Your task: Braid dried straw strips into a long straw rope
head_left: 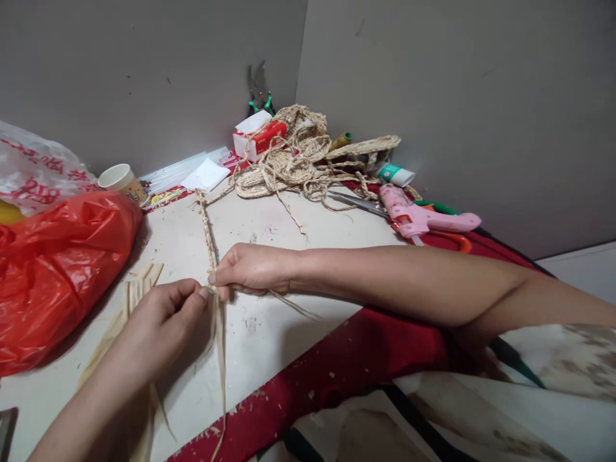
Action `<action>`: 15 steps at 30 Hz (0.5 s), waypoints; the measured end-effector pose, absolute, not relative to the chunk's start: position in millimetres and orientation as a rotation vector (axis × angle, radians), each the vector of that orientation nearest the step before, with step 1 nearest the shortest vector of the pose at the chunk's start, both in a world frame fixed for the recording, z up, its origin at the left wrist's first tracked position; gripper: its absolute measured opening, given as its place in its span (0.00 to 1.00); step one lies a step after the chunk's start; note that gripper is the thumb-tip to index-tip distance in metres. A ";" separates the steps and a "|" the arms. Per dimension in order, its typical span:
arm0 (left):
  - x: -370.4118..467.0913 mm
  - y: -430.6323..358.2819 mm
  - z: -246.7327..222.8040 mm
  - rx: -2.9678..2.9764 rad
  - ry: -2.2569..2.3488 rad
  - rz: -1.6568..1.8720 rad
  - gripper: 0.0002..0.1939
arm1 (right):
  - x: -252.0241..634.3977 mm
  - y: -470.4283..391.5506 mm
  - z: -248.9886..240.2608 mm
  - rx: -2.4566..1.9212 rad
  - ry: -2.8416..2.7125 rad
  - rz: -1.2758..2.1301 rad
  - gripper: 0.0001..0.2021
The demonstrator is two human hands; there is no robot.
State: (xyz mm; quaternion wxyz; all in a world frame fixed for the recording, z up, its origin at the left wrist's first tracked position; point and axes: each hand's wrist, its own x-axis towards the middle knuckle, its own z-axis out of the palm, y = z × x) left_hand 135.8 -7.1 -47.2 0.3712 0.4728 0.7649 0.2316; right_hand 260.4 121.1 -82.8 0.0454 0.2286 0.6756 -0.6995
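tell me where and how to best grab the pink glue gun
Probably grip the pink glue gun by its handle, coming from above at the picture's right: that slim part juts rightward, while the thicker body lies close by the metal blades. An orange loop sits on the handle's near side, so from above seems easier than from the front.

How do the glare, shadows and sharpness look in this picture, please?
In the head view, glossy highlights on the red plastic bag; a soft shadow on the white tabletop below the right forearm; fibre detail slightly soft in the braided straw cord.
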 end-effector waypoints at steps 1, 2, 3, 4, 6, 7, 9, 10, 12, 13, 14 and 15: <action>140.9 -9.0 -46.9 1.289 2.002 0.572 0.18 | 260.8 118.6 -83.2 0.711 2.076 -2.155 0.13; 146.4 -10.9 -47.4 1.365 2.042 0.554 0.17 | 261.2 116.3 -84.1 0.723 2.085 -2.177 0.13; 152.0 -12.7 -48.6 1.433 2.087 0.535 0.15 | 261.6 114.3 -85.4 0.735 2.092 -2.200 0.13; 157.3 -14.3 -50.2 1.486 2.142 0.516 0.13 | 262.0 112.5 -87.0 0.747 2.092 -2.222 0.13; 166.5 -16.7 -54.6 1.546 2.270 0.469 0.10 | 263.0 110.0 -90.0 0.743 2.074 -2.258 0.14; 170.3 -17.7 -57.1 1.556 2.319 0.449 0.10 | 263.6 109.3 -90.9 0.730 2.059 -2.270 0.14; 176.3 -20.3 -62.0 1.547 2.346 0.447 0.08 | 264.5 108.5 -90.9 0.688 2.020 -2.291 0.12; 178.6 -22.3 -64.1 1.525 2.317 0.469 0.06 | 264.7 108.4 -89.9 0.671 1.992 -2.301 0.10; 181.4 -28.5 -65.6 1.445 2.183 0.563 0.02 | 264.7 108.5 -86.4 0.676 1.918 -2.325 0.07; 181.5 -32.7 -64.1 1.395 2.100 0.624 0.02 | 264.4 108.8 -84.3 0.688 1.868 -2.341 0.06; 180.4 -37.3 -60.6 1.343 2.023 0.683 0.03 | 264.0 109.2 -82.3 0.698 1.816 -2.363 0.06; 177.8 -42.1 -54.7 1.289 1.958 0.731 0.04 | 263.4 109.8 -80.5 0.700 1.765 -2.385 0.06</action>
